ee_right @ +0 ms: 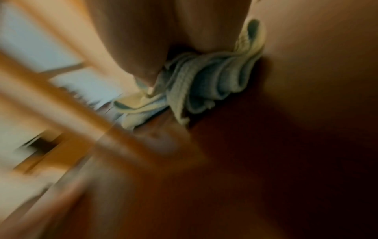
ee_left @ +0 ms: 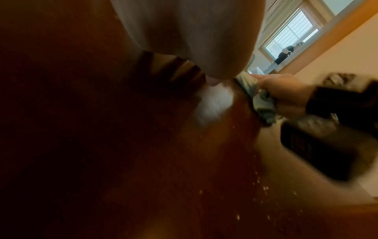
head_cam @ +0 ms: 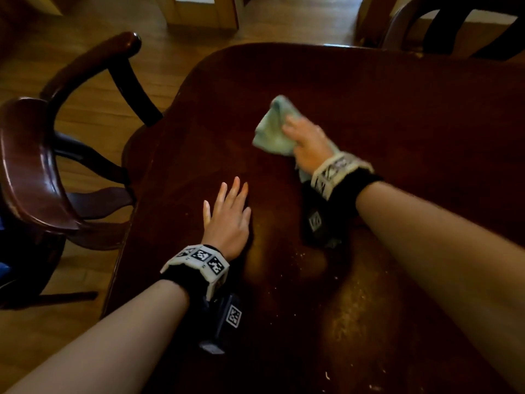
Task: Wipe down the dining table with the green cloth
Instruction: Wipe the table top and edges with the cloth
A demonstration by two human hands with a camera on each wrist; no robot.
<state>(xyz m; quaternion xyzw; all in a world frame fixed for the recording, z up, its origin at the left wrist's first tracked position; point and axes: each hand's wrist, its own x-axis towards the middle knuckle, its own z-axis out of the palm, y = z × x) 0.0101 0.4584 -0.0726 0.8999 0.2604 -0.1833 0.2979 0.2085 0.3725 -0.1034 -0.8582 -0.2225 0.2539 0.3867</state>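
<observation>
The dark wooden dining table (head_cam: 397,115) fills most of the head view. A pale green cloth (head_cam: 272,129) lies bunched on it near the middle, and my right hand (head_cam: 305,143) grips it and presses it to the wood. The right wrist view shows the cloth (ee_right: 204,80) in folds under my fingers (ee_right: 143,61), blurred by motion. My left hand (head_cam: 228,211) rests flat on the table nearer the left edge, fingers straight, holding nothing. The left wrist view shows the cloth (ee_left: 261,103) in my right hand (ee_left: 286,93) across the table (ee_left: 143,161).
A dark wooden armchair (head_cam: 34,172) stands at the table's left edge. Another chair (head_cam: 443,27) stands at the far right corner. Pale crumbs (head_cam: 352,302) speckle the table near me. Wooden floor (head_cam: 99,38) lies beyond the table's left and far edges.
</observation>
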